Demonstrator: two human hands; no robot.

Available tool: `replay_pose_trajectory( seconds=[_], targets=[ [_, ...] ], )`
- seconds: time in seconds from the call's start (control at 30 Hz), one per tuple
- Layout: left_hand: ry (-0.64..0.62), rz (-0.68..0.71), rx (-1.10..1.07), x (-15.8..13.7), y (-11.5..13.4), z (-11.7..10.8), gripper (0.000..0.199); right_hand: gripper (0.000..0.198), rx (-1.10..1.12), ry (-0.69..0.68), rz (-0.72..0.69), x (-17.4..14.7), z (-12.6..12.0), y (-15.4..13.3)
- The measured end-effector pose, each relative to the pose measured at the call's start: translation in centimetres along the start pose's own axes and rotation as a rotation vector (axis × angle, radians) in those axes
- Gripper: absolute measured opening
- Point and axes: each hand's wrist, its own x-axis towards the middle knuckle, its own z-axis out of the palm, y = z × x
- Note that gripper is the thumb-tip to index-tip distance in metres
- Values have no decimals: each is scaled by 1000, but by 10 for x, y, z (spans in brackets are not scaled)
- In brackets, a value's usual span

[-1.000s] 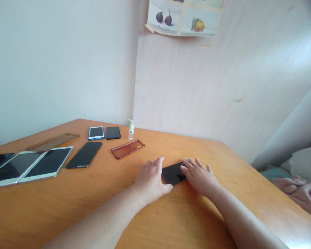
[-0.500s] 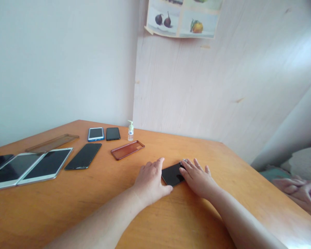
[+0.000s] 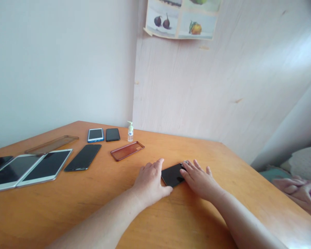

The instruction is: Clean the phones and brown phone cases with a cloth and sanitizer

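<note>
A black smartphone (image 3: 172,175) lies screen up on the wooden table between my two hands. My left hand (image 3: 150,182) braces its left end, thumb at the near corner and index finger by the far one. Across the phone's right end, my right hand (image 3: 198,177) rests flat with its fingers stretched out. Something small and whitish (image 3: 186,162) shows at those fingertips; what it is I cannot make out. Beyond my left hand is a reddish-brown phone case (image 3: 128,151), lying open side up.
A small pump bottle (image 3: 130,132) stands near the wall, beside a black phone (image 3: 112,135) and a white phone in a blue case (image 3: 95,135). Further left lie a larger black phone (image 3: 83,157), a clear brownish case (image 3: 53,144) and white tablets (image 3: 45,167). Bedding (image 3: 298,190) is past the right edge.
The view has tilted very slightly. Both hands and the phone stay practically where they were.
</note>
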Motion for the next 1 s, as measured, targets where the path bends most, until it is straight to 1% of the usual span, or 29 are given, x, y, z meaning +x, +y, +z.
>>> replay_pose_trajectory(
  seconds=[0.03,0.13,0.17,0.2,0.23,0.27,0.37,0.43,0.5,0.6,0.67,0.7,0.73,0.8,0.87,0.93,1.0],
  targets=[
    [-1,-4,1,0,0,0,92,52,33,-15,-56,-4,-2,-5],
    [-11,-10,-2,0,1,-2,88,56,164,-97,-305,-22,-10,-27],
    [-16,-9,-3,0,1,-3,87,57,190,-127,-368,-27,-13,-32],
    [-19,-9,-2,0,1,-3,87,57,197,-146,-399,-29,-14,-34],
    [-21,-10,0,0,1,-3,88,58,186,-148,-388,-30,-15,-32],
    [-21,-11,3,0,1,-3,89,58,157,-132,-341,-28,-15,-27],
    [-18,-8,18,0,0,-3,92,54,20,-64,-151,-18,-13,-5],
    [-25,-5,27,0,0,-3,90,51,-30,-55,-105,-15,-14,3],
    [-32,-6,31,1,0,-3,89,53,-5,-80,-151,-20,-20,-2],
    [-21,5,30,1,0,-4,82,60,133,-172,-343,-37,-30,-24],
    [-12,11,30,1,0,-4,77,60,191,-218,-428,-44,-35,-32],
    [-13,12,31,1,1,-4,77,60,188,-215,-424,-44,-36,-31],
    [-18,11,33,1,1,-5,79,59,161,-195,-389,-43,-35,-27],
    [-31,12,37,1,1,-6,82,57,63,-129,-264,-36,-33,-14],
    [-37,17,42,1,1,-7,81,53,-29,-81,-167,-30,-31,-3],
    [-42,22,44,1,2,-8,78,52,-70,-63,-157,-31,-32,-1],
    [-48,20,42,1,2,-9,76,53,-45,-77,-241,-39,-35,-11]
  ],
)
